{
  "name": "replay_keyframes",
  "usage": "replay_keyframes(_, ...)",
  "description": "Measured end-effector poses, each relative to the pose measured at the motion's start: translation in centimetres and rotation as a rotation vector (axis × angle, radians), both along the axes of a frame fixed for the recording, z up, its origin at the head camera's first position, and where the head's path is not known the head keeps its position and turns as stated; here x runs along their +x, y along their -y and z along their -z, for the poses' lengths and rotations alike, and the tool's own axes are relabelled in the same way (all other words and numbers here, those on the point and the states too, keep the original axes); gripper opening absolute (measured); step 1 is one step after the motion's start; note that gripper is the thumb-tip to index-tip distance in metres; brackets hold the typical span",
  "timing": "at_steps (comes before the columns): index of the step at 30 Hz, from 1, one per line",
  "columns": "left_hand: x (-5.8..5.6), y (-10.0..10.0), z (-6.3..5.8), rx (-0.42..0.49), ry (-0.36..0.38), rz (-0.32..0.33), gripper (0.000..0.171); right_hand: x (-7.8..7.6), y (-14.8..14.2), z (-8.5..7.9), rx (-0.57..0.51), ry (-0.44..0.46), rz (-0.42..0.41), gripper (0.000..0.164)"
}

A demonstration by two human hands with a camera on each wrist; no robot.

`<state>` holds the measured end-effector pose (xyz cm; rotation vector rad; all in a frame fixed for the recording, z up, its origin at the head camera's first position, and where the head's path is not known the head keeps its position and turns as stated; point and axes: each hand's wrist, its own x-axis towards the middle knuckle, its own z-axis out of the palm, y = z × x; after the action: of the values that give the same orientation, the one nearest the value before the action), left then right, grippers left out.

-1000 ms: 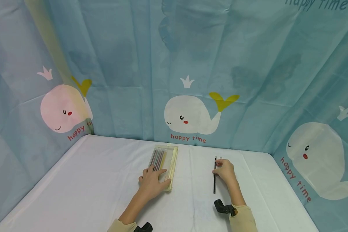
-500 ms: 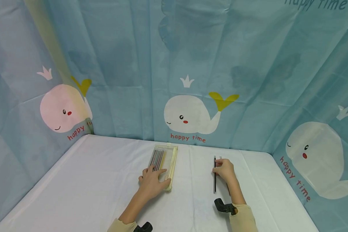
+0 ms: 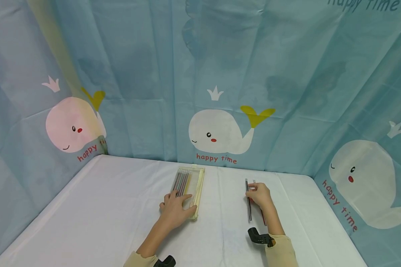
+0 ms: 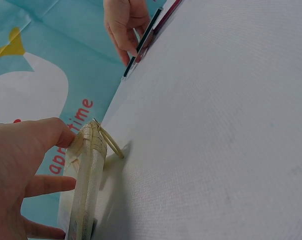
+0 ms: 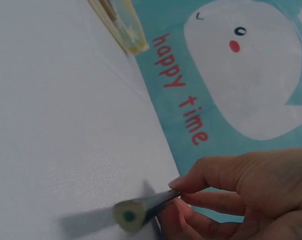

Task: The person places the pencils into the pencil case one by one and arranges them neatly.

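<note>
My left hand (image 3: 175,211) rests with spread fingers on a clear zippered pencil case (image 3: 198,181) with cream edging. Several pencils (image 3: 181,180) show inside it. In the left wrist view, the fingertips touch the side of the case (image 4: 88,185). To the right, my right hand (image 3: 260,195) pinches a dark pencil (image 3: 249,212) between thumb and fingers. The right wrist view shows that pencil (image 5: 158,201) end-on, bare wood round a dark core. A reddish pencil (image 3: 264,218) lies beneath the right hand, partly hidden by it.
Both hands work over a white-covered table (image 3: 103,207). A blue curtain (image 3: 147,122) printed with whales stands along its back and sides. Black wrist-camera mounts (image 3: 258,237) sit by the beige sleeves (image 3: 280,254).
The dark pencil has tilted slightly, its near end swinging right and its far end left. More of the reddish pencil now shows below the right hand. The left hand has stayed put.
</note>
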<state>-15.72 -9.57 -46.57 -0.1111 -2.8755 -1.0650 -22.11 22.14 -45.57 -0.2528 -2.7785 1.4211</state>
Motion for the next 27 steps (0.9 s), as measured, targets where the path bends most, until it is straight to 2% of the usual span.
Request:
replay_keyframes(7, -0.04, 0.02, -0.09, -0.001, 0.018, -0.004, 0.052, -0.05, 0.02, -0.09, -0.066, 0.028, 0.001, 0.046)
replay_keyframes(27, -0.03, 0.01, -0.08, 0.002, 0.008, -0.005, 0.052, -0.03, -0.04, -0.56, -0.206, 0.070, -0.035, 0.051)
